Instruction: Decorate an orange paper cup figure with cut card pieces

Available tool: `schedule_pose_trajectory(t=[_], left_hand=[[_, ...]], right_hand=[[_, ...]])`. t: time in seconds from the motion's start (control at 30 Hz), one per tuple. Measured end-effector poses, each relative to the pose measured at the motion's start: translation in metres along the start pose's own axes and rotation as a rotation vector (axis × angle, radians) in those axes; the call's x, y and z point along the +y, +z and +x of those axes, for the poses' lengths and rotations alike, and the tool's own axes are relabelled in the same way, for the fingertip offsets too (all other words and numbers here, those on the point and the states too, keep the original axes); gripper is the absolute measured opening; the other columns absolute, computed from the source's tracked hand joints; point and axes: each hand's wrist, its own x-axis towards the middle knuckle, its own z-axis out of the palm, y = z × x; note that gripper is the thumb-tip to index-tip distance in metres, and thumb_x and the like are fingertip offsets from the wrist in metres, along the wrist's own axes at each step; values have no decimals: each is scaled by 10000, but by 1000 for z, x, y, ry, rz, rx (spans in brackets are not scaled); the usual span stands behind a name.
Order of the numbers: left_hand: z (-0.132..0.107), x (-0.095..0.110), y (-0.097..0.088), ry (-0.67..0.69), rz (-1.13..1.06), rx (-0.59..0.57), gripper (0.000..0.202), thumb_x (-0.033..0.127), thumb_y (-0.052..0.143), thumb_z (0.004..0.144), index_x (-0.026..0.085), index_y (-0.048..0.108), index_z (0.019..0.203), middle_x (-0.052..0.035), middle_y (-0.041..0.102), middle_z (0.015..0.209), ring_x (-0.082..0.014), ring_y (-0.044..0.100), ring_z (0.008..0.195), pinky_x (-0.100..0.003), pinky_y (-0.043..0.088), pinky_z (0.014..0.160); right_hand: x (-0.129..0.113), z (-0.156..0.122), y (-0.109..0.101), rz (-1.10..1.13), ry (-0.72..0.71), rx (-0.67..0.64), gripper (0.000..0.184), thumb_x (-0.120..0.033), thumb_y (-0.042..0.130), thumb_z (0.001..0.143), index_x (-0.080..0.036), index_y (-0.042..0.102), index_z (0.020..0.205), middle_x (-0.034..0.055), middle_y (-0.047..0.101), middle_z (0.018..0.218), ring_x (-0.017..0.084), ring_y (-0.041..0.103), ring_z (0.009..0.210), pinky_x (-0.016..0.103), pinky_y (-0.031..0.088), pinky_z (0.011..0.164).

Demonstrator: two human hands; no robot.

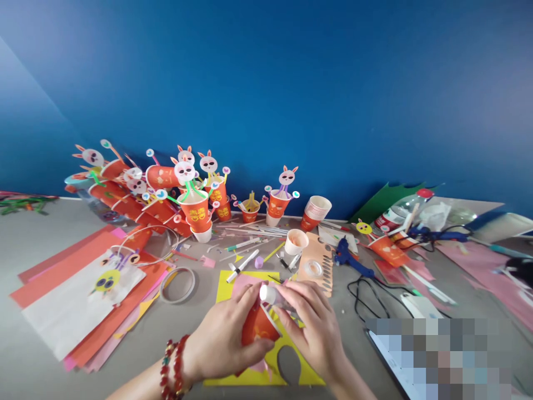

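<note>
My left hand (225, 333), with red bead bracelets at the wrist, is wrapped round a red paper cup (259, 326) that lies tilted in front of me. Pinched in my right hand (310, 322) is a small tube with a white cap (270, 294), its body mostly hidden by the fingers. The capped end is at the cup, close to my left fingertips; whether they touch I cannot tell. Under both hands lies a yellow paper sheet (308, 375) with cut-out holes.
Several red cups with rabbit faces (195, 214) crowd the back left. A tape roll (177, 286) sits beside coloured paper (50, 316). Right of centre are a cup stack (316, 212), a blue glue gun (352, 260) with cables, and a tablet (385, 355) at the front edge.
</note>
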Motion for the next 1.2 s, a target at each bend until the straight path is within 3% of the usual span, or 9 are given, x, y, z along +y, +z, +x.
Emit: schedule_pose_trajectory(t=[0.13,0.3,0.47,0.6,0.93,1.2], left_hand=[[2,1,0,0,5,13,657,330,643,794,199,379,1381,-154,683,1197,-334,733,953,-452,605,789],[0,-5,3,70,-23,78,683,309,647,805,225,366,1422,-130,683,1208,-302,720,1000,-408,592,849],[-1,-5,4,8,-32,22,707,321,644,808,202,334,1432,-154,678,1236,-331,719,1005,-446,590,843],[-1,-1,2,-12,-52,-21,679,313,637,808,193,359,1415,-147,703,1183,-326,733,956,-441,599,810],[-2,-1,2,-1,-62,0,668,339,630,823,184,366,1417,-150,706,1190,-320,734,963,-449,606,813],[-6,-5,1,27,-88,27,754,296,642,814,215,298,1480,-153,636,1342,-311,684,1126,-468,564,967]], right_hand=[[0,-1,1,-6,14,33,329,-126,601,934,-170,612,1259,124,676,1075,263,637,988,419,559,840],[-1,-3,1,-2,-4,13,371,-112,616,919,-183,601,1283,119,681,1083,266,636,1004,418,556,851],[-1,-2,2,-23,44,93,336,-116,625,919,-183,620,1249,119,676,1062,263,638,979,418,557,835],[-3,-2,4,-8,12,50,348,-114,629,918,-178,615,1260,115,684,1075,261,630,1001,419,554,857],[-5,0,4,6,10,51,323,-113,626,924,-171,619,1242,117,686,1069,260,626,989,417,557,851],[-9,1,2,-16,2,43,327,-122,621,924,-178,626,1245,111,704,1058,257,645,976,407,566,843]])
